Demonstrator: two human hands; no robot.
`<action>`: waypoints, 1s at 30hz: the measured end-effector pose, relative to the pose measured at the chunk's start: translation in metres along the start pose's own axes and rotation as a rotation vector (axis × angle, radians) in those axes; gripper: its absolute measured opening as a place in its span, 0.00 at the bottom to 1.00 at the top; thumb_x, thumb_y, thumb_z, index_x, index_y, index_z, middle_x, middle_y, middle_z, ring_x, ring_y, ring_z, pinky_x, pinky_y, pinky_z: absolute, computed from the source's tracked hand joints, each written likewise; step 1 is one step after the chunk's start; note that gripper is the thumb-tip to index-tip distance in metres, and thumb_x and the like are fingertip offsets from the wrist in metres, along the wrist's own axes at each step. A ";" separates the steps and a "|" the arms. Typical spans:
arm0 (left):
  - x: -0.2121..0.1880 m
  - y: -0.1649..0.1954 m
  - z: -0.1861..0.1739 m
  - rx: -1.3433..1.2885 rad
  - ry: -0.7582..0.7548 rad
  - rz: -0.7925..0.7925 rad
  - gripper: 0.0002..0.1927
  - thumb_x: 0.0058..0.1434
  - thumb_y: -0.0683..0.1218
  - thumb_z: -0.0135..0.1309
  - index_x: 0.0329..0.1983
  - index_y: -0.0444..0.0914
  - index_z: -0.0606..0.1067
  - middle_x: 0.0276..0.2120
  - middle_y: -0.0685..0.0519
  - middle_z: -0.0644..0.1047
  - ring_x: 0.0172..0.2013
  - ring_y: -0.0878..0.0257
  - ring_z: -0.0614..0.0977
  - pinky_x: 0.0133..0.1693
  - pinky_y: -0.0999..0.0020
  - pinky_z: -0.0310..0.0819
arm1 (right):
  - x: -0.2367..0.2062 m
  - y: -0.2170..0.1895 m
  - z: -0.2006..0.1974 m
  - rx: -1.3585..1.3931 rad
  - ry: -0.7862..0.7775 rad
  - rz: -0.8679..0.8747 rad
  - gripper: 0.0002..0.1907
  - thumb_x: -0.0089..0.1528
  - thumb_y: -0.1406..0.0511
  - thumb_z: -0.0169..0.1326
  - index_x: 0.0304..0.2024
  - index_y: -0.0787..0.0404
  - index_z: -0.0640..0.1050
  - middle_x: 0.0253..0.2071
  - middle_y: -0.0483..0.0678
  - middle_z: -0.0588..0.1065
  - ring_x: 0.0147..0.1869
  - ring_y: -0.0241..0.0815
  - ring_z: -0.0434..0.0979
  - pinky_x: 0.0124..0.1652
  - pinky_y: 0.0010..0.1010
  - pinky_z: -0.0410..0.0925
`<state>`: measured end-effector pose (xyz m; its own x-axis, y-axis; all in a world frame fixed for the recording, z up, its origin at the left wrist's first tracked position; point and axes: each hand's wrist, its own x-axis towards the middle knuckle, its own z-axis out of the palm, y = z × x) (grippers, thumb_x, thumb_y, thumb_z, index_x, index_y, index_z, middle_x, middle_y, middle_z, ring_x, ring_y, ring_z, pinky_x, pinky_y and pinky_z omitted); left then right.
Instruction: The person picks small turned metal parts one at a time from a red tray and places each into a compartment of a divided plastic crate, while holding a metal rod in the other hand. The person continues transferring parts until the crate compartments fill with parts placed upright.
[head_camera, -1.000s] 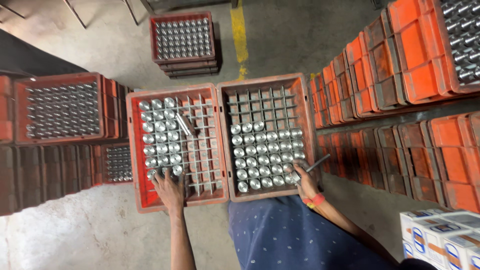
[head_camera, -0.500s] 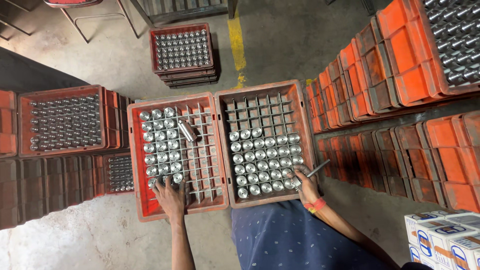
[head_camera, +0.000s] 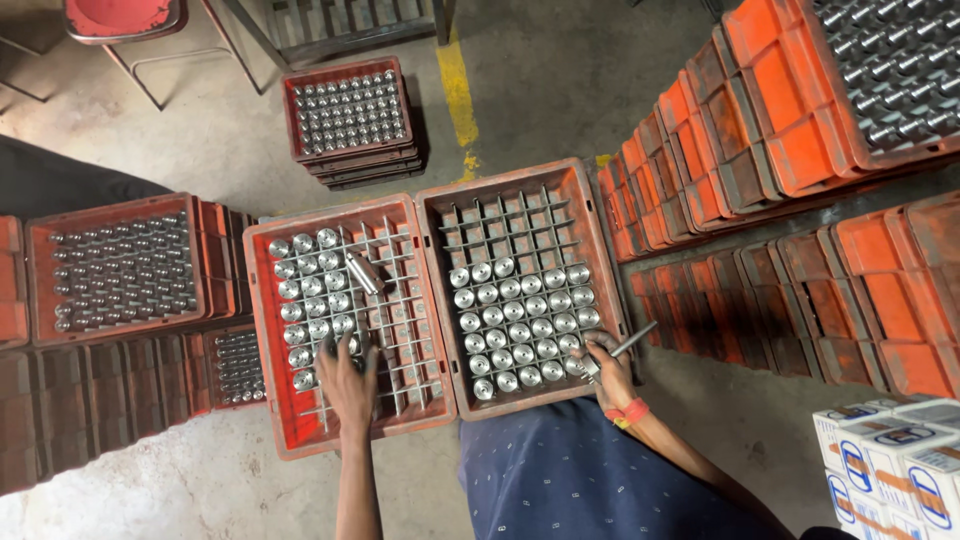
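Two red gridded crates stand side by side on the floor in front of me. The left crate (head_camera: 268, 330) holds several upright shiny metal cylinders in its left columns, and one loose cylinder (head_camera: 364, 272) lies across the grid. My left hand (head_camera: 348, 385) reaches into this crate, fingers down on a cylinder near the front rows. The right crate (head_camera: 603, 268) has its front rows filled with cylinders (head_camera: 520, 320). My right hand (head_camera: 606, 368) rests at that crate's front right corner, closed around a thin pen-like tool (head_camera: 634, 341).
Stacked red crates (head_camera: 345, 118) of metal parts stand behind, at the left (head_camera: 120, 268) and in rows at the right (head_camera: 800, 110). White boxes (head_camera: 890, 460) sit at lower right. A red chair (head_camera: 120, 18) is at top left. A yellow floor line (head_camera: 456, 85) runs ahead.
The view has shifted so the crates sit lower in the picture. My left hand has moved slightly right inside the left crate. My right hand stays at the right crate's corner.
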<state>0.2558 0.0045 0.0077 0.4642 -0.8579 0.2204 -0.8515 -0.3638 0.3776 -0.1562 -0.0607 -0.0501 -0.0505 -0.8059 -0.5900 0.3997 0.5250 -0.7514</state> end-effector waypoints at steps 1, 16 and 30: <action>0.016 0.004 0.001 -0.017 -0.068 0.029 0.27 0.64 0.50 0.60 0.67 0.44 0.71 0.65 0.37 0.67 0.64 0.41 0.68 0.63 0.45 0.64 | -0.001 0.001 -0.001 0.002 -0.006 -0.016 0.09 0.66 0.73 0.49 0.48 0.66 0.76 0.34 0.52 0.79 0.40 0.45 0.83 0.43 0.33 0.75; 0.139 0.037 0.001 0.317 -0.292 0.513 0.22 0.62 0.41 0.56 0.61 0.42 0.75 0.61 0.50 0.75 0.64 0.54 0.72 0.60 0.57 0.68 | -0.023 0.009 0.001 0.015 0.021 -0.050 0.08 0.66 0.73 0.51 0.47 0.65 0.76 0.35 0.52 0.78 0.38 0.41 0.81 0.38 0.29 0.71; 0.132 0.066 0.040 0.312 -0.204 0.190 0.25 0.51 0.48 0.67 0.52 0.37 0.79 0.49 0.45 0.80 0.51 0.49 0.80 0.52 0.53 0.74 | -0.022 0.014 0.002 -0.055 -0.087 -0.043 0.07 0.66 0.71 0.53 0.47 0.63 0.76 0.32 0.52 0.79 0.35 0.38 0.79 0.33 0.23 0.68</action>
<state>0.2511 -0.1476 0.0260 0.2609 -0.9632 0.0652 -0.9649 -0.2580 0.0497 -0.1477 -0.0363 -0.0472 0.0137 -0.8475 -0.5306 0.3475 0.5016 -0.7922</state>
